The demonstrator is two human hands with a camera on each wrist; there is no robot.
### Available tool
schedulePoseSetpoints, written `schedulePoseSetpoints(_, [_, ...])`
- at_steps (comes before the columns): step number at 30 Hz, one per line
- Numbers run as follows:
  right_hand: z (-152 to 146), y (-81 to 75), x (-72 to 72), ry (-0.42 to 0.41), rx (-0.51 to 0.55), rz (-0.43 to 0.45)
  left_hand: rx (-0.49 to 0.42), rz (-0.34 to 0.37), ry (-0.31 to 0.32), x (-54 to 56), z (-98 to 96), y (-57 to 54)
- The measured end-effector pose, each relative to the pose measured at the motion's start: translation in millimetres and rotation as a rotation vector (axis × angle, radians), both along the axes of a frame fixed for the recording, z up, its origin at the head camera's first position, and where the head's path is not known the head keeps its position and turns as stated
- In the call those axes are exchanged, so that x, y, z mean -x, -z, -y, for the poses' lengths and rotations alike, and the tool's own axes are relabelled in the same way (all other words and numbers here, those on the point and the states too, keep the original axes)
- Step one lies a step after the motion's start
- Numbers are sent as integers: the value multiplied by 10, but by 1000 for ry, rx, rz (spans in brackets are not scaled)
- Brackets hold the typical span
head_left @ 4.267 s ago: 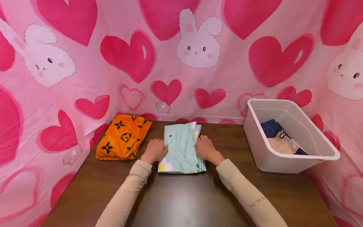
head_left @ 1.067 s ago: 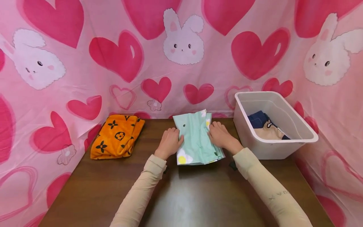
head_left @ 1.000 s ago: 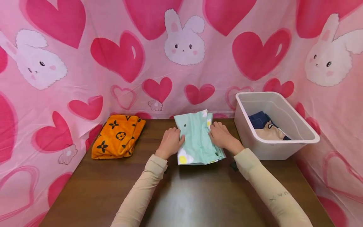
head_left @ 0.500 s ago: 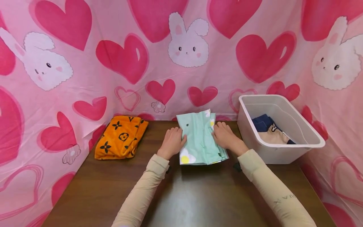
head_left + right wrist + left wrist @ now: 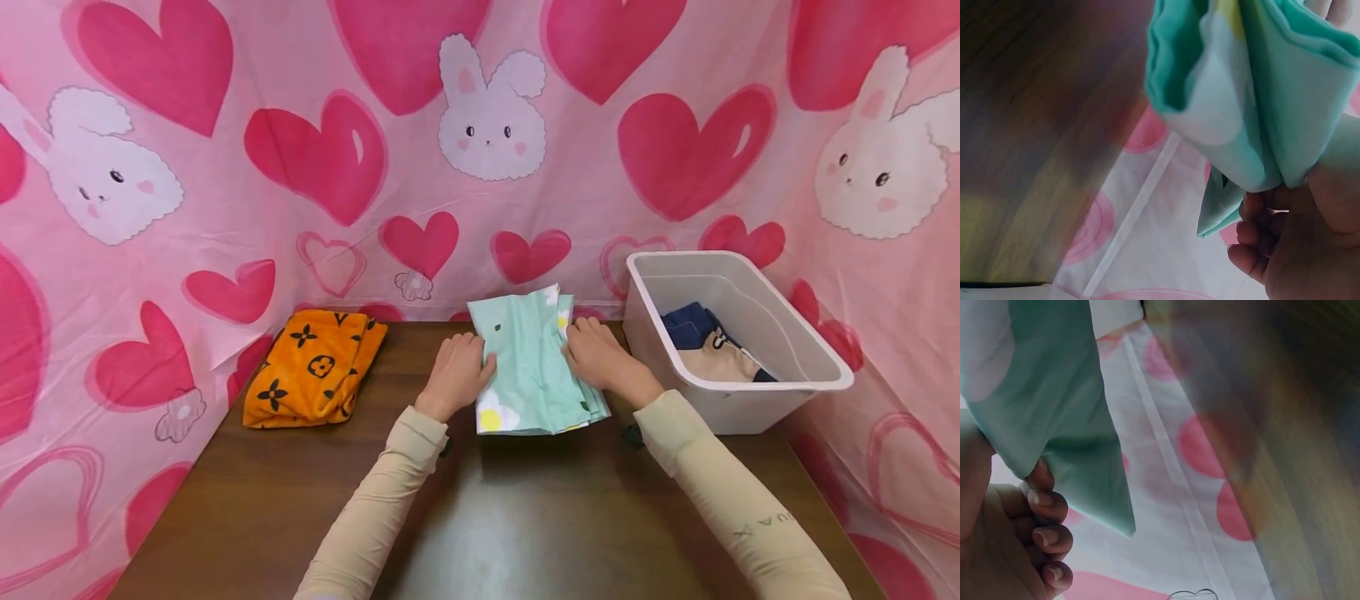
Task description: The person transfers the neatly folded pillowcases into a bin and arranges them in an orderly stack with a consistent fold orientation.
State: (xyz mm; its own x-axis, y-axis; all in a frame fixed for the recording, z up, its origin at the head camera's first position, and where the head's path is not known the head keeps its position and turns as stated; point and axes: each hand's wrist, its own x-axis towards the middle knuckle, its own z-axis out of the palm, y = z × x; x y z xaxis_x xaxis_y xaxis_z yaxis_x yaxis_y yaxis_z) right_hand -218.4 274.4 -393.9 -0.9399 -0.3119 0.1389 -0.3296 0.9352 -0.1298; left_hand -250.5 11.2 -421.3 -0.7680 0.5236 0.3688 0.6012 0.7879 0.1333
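Note:
A folded mint-green cloth (image 5: 528, 362) with white and yellow flowers is held up between my two hands, its shadow showing on the table beneath. My left hand (image 5: 456, 373) grips its left edge, thumb on the near face. In the left wrist view, curled fingers (image 5: 1047, 537) pinch the cloth's edge (image 5: 1079, 444) from below. On the opposite side my right hand (image 5: 602, 357) grips the right edge, where several folded layers show. The right wrist view has these layers (image 5: 1297, 106) hanging in loose folds, with my fingers (image 5: 1250, 250) curled under them.
An orange folded cloth (image 5: 315, 367) with black motifs lies at the left back of the brown table (image 5: 480, 517). A light grey bin (image 5: 750, 400) stands at the right, with navy and beige clothing (image 5: 712, 350) inside. A pink heart-patterned curtain (image 5: 570, 192) hangs behind.
Since the earliest frame, the mint cloth has been lifted off the table and moved right, towards the bin, in both hands. Over the last second it has barely shifted.

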Motion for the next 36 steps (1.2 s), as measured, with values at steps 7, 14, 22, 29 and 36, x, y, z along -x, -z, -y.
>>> schedulePoseSetpoints(7, [-63,-62,-3,-23,-32,-57,-38,-55,28,-54,-65,-68])
schedulePoseSetpoints(14, [-73,-194,-33,-31,-30,-76,-115,-47,21,-127,-127,-179])
schedulePoseSetpoints(22, [-138,-292,-99,-18,-31,-71,-105,-50,29,-151,-201,-262])
schedulePoseSetpoints(29, [-223,-459,-175,-11,-41,-61,-124,-52,44,-150,-306,-349])
schedulePoseSetpoints(36, [-331,-619,-212,2,-37,-52,-138,-60,59,-154,-410,-453])
